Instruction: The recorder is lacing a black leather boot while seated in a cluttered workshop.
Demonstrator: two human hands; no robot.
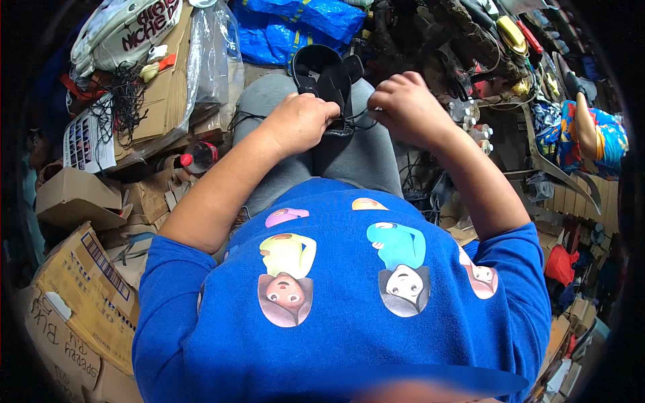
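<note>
A black shoe (316, 64), its opening facing up and a strap or tongue standing out of it, rests between my thighs on my lap. My left hand (302, 121) is closed at its near left side, thumb and fingers pinched on the shoe's edge. To the right, my right hand (410, 111) is raised with its fingers curled around a thin black cord (361, 122). The cord runs from those fingers to the near end of the shoe. More of the dark cord shows by my left wrist. My fingers partly hide where the cord meets the shoe.
Cardboard (161, 101) with tangled black cord lies to the left, near a red-capped bottle (200, 156) and cardboard boxes (80, 198). Beyond my knees is a blue bag (295, 30). Several clear bottles (477, 127) stand right. Farther right, another person's bare limb (586, 127) shows.
</note>
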